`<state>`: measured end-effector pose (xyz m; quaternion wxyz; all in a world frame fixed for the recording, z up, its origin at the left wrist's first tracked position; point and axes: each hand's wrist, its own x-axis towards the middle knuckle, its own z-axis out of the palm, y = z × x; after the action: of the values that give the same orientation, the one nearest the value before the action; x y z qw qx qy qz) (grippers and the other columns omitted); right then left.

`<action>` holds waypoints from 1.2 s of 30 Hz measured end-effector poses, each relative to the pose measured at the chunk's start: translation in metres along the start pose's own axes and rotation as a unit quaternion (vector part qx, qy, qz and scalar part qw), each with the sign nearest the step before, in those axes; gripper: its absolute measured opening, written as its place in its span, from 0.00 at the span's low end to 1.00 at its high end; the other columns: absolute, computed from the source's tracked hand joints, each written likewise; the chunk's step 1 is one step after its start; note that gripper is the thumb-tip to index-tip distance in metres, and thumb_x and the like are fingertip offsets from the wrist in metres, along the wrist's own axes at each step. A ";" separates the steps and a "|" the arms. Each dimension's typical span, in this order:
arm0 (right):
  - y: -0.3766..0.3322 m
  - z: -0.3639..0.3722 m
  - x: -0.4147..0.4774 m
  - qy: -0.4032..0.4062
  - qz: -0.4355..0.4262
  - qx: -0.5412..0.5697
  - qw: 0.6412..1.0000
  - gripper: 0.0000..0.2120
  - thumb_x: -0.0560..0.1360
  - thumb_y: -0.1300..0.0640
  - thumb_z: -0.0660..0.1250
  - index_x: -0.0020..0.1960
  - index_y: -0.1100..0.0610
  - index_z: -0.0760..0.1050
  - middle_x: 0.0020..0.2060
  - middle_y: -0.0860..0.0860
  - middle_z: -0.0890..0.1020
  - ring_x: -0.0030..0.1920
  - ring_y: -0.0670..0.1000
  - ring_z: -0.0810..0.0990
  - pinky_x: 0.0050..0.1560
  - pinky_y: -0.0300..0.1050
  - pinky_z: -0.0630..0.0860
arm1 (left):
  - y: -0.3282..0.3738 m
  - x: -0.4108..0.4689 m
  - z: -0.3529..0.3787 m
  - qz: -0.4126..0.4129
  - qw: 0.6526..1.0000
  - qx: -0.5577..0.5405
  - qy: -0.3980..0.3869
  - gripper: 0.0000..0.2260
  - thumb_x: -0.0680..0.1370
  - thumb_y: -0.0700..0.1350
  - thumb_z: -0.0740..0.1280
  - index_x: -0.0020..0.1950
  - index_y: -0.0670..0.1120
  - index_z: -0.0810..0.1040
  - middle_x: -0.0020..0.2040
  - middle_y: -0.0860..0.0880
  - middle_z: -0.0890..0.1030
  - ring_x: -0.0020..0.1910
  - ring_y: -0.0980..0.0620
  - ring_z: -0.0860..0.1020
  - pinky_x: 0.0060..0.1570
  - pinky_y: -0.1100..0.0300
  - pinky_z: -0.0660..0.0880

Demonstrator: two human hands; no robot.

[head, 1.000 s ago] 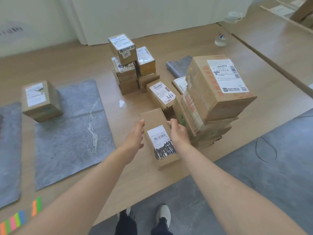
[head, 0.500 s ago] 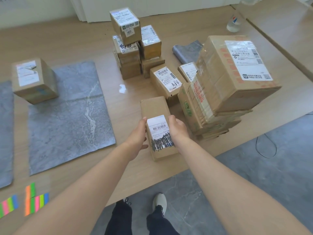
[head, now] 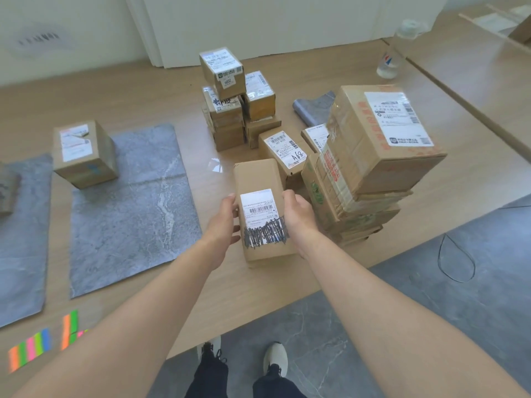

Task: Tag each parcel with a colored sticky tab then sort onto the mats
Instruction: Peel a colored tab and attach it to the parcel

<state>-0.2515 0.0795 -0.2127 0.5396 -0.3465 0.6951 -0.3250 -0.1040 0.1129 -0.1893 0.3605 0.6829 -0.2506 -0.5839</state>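
near the table's front edge, in the head view, the left hand [head: 222,225] and right hand [head: 298,215] clasp a narrow parcel [head: 263,179] by its long sides, fingers curled over its edges, scribbled-over label up. i judge this the fetching step, since no tab shows on it. next it needs one from the sticky tab strips [head: 30,349] at near left, then a place on the grey mat [head: 132,225]. the wooden table [head: 143,90] stands on grey floor tiles [head: 431,297] before a white wall [head: 71,24].

Single head-worn wide-angle view.
Looks forward and down, close over the near edge of the pale wooden surface [head: 474,179].
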 end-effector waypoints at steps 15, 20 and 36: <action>-0.128 -0.012 -0.093 -0.056 -0.139 0.031 0.988 0.16 0.77 0.44 0.57 0.38 0.53 0.72 0.34 0.49 0.76 0.36 0.51 0.73 0.40 0.48 0.68 | 0.105 -0.103 -0.045 0.143 0.988 -0.063 0.020 0.22 0.84 0.58 0.51 0.61 0.46 0.79 0.53 0.48 0.80 0.49 0.45 0.79 0.58 0.51 0.75; -0.179 -0.017 -0.126 -0.079 -0.169 0.030 0.982 0.22 0.68 0.37 0.56 0.37 0.56 0.73 0.35 0.51 0.76 0.38 0.54 0.73 0.43 0.51 0.68 | 0.147 -0.144 -0.053 0.214 0.974 -0.075 0.021 0.21 0.84 0.56 0.51 0.56 0.46 0.80 0.49 0.50 0.79 0.40 0.49 0.77 0.45 0.59 0.74; -0.264 -0.008 -0.227 -0.114 -0.252 0.099 0.956 0.39 0.69 0.37 0.55 0.60 0.72 0.74 0.55 0.67 0.82 0.42 0.54 0.74 0.46 0.53 0.72 | 0.215 -0.236 -0.111 0.330 0.939 -0.096 0.019 0.27 0.84 0.58 0.49 0.57 0.43 0.82 0.47 0.46 0.85 0.39 0.51 0.78 0.48 0.57 0.72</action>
<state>-0.1841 0.1241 0.1261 0.5472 -0.4905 0.4832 -0.4759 -0.0238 0.1837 0.1314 0.6016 0.5348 -0.3979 -0.4402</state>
